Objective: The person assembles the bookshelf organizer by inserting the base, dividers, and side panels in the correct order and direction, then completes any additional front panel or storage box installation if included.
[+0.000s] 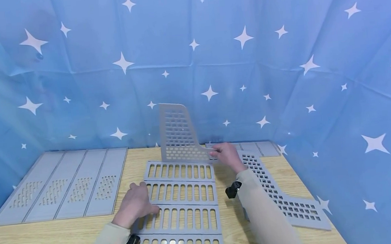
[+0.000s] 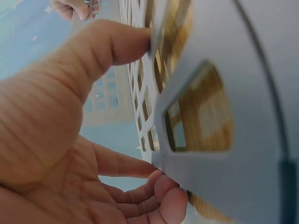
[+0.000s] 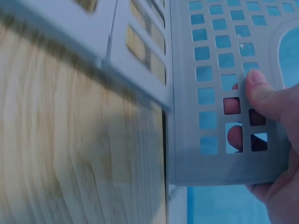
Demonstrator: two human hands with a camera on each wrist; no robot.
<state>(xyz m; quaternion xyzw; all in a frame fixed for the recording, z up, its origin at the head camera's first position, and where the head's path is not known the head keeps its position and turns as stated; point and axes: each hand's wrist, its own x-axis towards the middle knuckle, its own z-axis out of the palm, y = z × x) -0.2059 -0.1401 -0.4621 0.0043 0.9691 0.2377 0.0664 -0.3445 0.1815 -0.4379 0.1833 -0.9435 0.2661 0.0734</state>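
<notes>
Several grey slotted panels form a joined column down the middle of the wooden table. My left hand is at their left edge, thumb on the slotted face and the other fingers bent at the edge. At the far end, a grey L-shaped panel with square holes stands upright against the last slotted panel. My right hand grips its narrow right arm, with the thumb on the near face and fingers showing through the holes from behind.
Another L-shaped panel with square holes lies on the right, under my right forearm. Several flat grey panels with oval holes lie joined on the left. A low grey panel lies at the back right. A blue star-patterned curtain hangs behind the table.
</notes>
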